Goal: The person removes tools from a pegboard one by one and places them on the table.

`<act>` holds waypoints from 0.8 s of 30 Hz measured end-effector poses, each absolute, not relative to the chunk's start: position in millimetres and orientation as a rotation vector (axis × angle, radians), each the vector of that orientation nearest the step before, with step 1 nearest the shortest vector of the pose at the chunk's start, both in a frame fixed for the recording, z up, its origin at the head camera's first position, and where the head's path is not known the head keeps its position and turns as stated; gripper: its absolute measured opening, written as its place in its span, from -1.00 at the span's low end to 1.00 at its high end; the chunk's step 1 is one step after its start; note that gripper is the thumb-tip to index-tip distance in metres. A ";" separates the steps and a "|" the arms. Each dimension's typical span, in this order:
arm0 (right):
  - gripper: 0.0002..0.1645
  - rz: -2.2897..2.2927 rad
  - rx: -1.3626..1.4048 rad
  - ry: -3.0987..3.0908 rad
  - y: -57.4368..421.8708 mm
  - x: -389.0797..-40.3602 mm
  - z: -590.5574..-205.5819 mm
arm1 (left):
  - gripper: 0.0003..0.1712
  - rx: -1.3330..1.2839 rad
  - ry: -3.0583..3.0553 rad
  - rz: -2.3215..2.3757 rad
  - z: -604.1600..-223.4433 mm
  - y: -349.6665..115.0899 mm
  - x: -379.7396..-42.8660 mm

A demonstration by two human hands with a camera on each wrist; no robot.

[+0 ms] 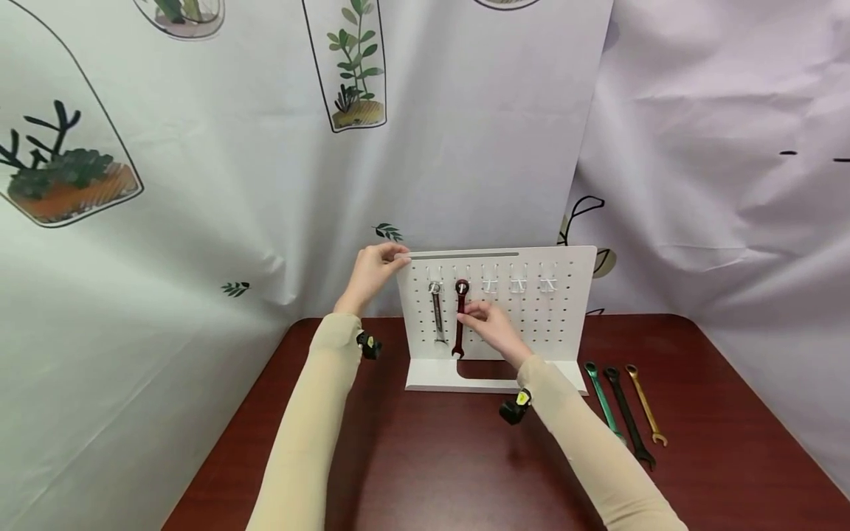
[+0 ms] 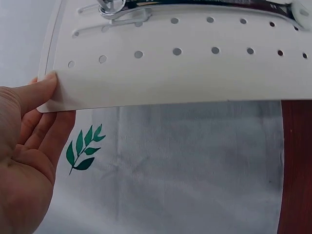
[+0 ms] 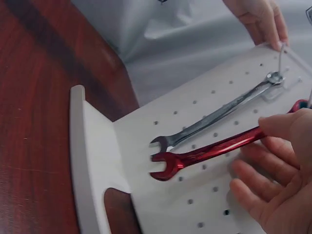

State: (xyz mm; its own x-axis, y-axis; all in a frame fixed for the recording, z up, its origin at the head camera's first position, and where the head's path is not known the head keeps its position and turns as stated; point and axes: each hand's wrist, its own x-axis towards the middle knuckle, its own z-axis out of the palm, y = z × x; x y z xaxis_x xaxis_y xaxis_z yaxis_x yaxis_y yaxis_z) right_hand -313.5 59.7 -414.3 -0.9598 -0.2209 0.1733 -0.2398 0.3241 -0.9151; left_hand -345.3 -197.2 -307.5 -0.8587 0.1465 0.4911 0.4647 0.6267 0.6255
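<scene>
A white pegboard stand (image 1: pixel 551 324) stands upright on the table. My left hand (image 1: pixel 372 273) pinches its top left corner, thumb in front and fingers behind, as the left wrist view shows. A silver wrench (image 1: pixel 437 313) hangs by its ring end from the leftmost hook. Just right of it, a red wrench (image 1: pixel 460 321) hangs with its ring end at the second hook. My right hand (image 1: pixel 491 328) holds the red wrench's shank between thumb and fingers; in the right wrist view its open jaw end points down toward the board's base.
Three more clear hooks (image 1: pixel 519 282) line the board to the right. On the dark red table (image 1: pixel 451 457), a green wrench (image 1: pixel 603 398), a black wrench (image 1: pixel 627 417) and a gold wrench (image 1: pixel 645 404) lie right of the stand. A printed cloth (image 1: pixel 465 169) hangs behind.
</scene>
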 end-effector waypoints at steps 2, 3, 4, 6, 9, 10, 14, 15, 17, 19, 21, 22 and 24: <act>-0.57 1.791 0.415 -2.531 60.1 -313.8 -419.6 | -0.74 -0.501 -2.458 -1.082 -307.3 -195.6 -344.9; -0.56 1.806 0.404 -2.526 60.1 -313.7 -421.9 | -0.73 -0.503 -2.460 -1.081 -307.4 -195.1 -344.6; -0.56 1.833 0.398 -2.512 60.1 -313.9 -424.1 | -0.74 -0.502 -2.460 -1.078 -307.8 -194.9 -344.6; -0.55 1.874 0.387 -2.484 59.9 -314.0 -427.3 | -0.73 -0.502 -2.460 -1.073 -308.6 -195.1 -344.1; -0.52 1.913 0.401 -2.459 59.6 -313.7 -428.4 | -0.72 -0.510 -2.456 -1.063 -308.3 -195.8 -343.5; -0.50 1.916 0.407 -2.455 59.8 -313.7 -428.1 | -0.72 -0.516 -2.454 -1.055 -308.1 -195.9 -343.3; -0.45 1.908 0.404 -2.455 60.8 -312.3 -425.0 | -0.71 -0.532 -2.453 -1.037 -307.2 -195.5 -343.1; -0.44 1.905 0.402 -2.455 61.0 -311.9 -424.2 | -0.71 -0.534 -2.453 -1.037 -307.1 -195.4 -342.8; -0.46 1.901 0.394 -2.455 61.1 -311.4 -423.3 | -0.70 -0.537 -2.451 -1.032 -307.3 -195.5 -342.7; -0.48 1.899 0.397 -2.454 61.2 -310.7 -422.5 | -0.70 -0.539 -2.450 -1.030 -307.4 -195.7 -342.3; -0.49 1.893 0.397 -2.452 61.5 -310.1 -421.9 | -0.70 -0.543 -2.447 -1.029 -307.4 -196.0 -342.0; -0.49 1.887 0.399 -2.451 61.6 -309.8 -421.6 | -0.70 -0.544 -2.447 -1.027 -307.5 -196.1 -341.9; -0.49 1.877 0.411 -2.451 62.1 -308.8 -421.2 | -0.71 -0.545 -2.449 -1.030 -307.6 -196.4 -341.6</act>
